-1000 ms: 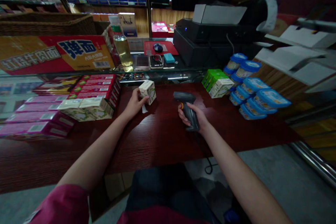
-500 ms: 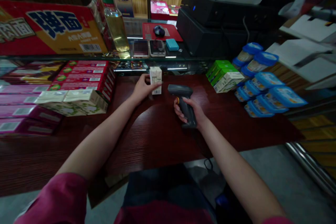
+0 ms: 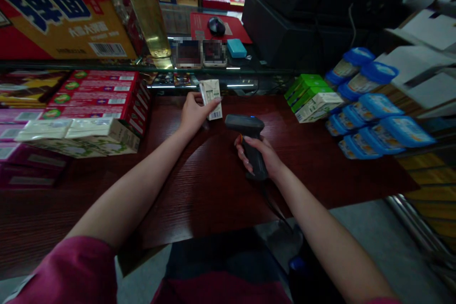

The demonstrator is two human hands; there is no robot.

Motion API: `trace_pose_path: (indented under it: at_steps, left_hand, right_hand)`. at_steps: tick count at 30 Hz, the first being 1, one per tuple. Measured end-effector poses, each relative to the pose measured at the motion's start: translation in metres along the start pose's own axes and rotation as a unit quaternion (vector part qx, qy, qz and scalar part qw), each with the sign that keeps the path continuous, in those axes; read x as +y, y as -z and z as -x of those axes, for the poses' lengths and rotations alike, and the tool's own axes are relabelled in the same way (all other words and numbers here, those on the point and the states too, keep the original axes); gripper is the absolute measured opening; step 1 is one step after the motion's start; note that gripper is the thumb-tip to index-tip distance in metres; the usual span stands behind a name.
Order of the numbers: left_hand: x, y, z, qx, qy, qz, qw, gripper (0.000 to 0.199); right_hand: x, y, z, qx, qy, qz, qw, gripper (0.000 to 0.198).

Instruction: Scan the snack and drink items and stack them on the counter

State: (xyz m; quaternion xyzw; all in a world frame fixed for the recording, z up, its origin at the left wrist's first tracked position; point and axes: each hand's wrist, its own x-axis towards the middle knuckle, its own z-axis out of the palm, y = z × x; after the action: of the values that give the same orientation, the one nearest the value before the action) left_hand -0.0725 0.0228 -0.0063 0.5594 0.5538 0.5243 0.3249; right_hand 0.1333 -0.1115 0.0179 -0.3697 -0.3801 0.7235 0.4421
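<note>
carton (image 3: 213,89), pinched by left grip (image 3: 194,114); scanner (image 3: 245,124), clasped in right grip (image 3: 270,153); carton could slip should that pinch slacken.

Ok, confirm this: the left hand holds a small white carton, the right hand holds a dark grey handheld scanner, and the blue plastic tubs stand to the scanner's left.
Left is wrong: the head view shows the blue plastic tubs right of the dark grey handheld scanner. The left hand holds the small white carton, the right hand the scanner.
</note>
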Motion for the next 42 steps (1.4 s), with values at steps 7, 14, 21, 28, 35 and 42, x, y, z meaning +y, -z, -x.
trace_pose_path:
  at_steps: [7, 14, 21, 28, 35, 42]
  left_hand:
    - [-0.008, -0.002, -0.002, 0.008, -0.010, 0.021, 1.000, 0.057]
    - [-0.001, 0.000, 0.000, -0.017, 0.005, 0.015, 1.000, 0.057]
    - [0.016, 0.020, 0.010, -0.156, -0.025, 0.076, 0.984, 0.058]
    - [0.020, 0.059, 0.019, -0.306, -0.041, 0.025, 0.951, 0.059]
    - [0.019, 0.036, 0.031, -0.112, -0.142, -0.121, 0.976, 0.073]
    - [0.022, 0.041, 0.061, -0.219, -0.143, 0.003, 0.965, 0.057]
  right_hand:
    - [0.001, -0.001, 0.001, 0.003, 0.008, -0.009, 1.000, 0.035]
    - [0.002, 0.003, -0.001, -0.004, 0.003, -0.024, 1.000, 0.036]
    - [-0.010, 0.016, -0.003, 0.001, 0.041, -0.069, 0.997, 0.034]
    - [-0.016, 0.024, 0.001, 0.012, 0.040, -0.097, 0.994, 0.032]
    - [-0.014, 0.027, -0.007, -0.017, 0.021, -0.096, 0.995, 0.030]
    - [-0.020, 0.027, -0.007, -0.019, 0.017, -0.070, 0.997, 0.032]
